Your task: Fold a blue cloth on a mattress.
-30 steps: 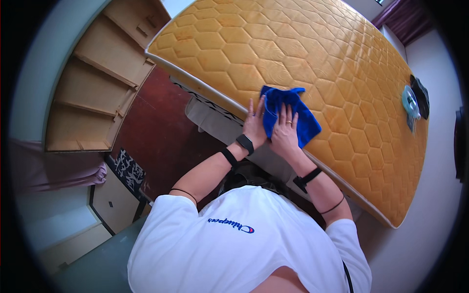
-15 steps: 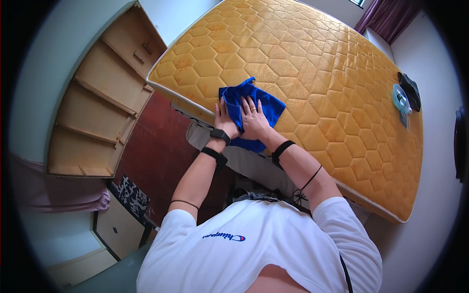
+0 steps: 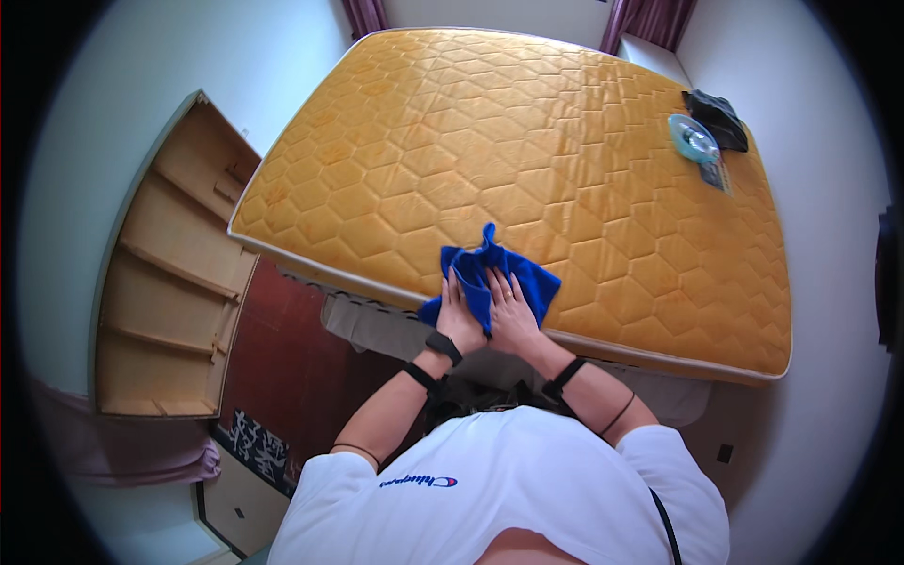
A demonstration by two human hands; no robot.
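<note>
A blue cloth [image 3: 529,282] lies rumpled on the near edge of a golden quilted mattress [image 3: 395,160], with a ridge and a raised tip in its middle. My left hand [image 3: 459,315] rests on the cloth's left part, fingers stretched forward; its thumb is hidden. Beside it, my right hand [image 3: 511,318] lies flat on the cloth, its fingers slightly spread and a ring on one of them. The two hands are close together at the wrists, and a fold of cloth stands between them. Part of the cloth hangs over the mattress edge near my left hand.
A light blue bowl-like container [image 3: 692,138] and a dark bag-like item [image 3: 718,118] sit at the mattress's far right. At the left, an open wooden frame with slats [image 3: 169,273] leans by the wall. Reddish floor [image 3: 282,339] shows between it and the bed.
My view has tilted up, so the mattress and hands appear lower. Both hands stay on the cloth, now nearer the mattress edge, and the cloth's middle is bunched higher.
</note>
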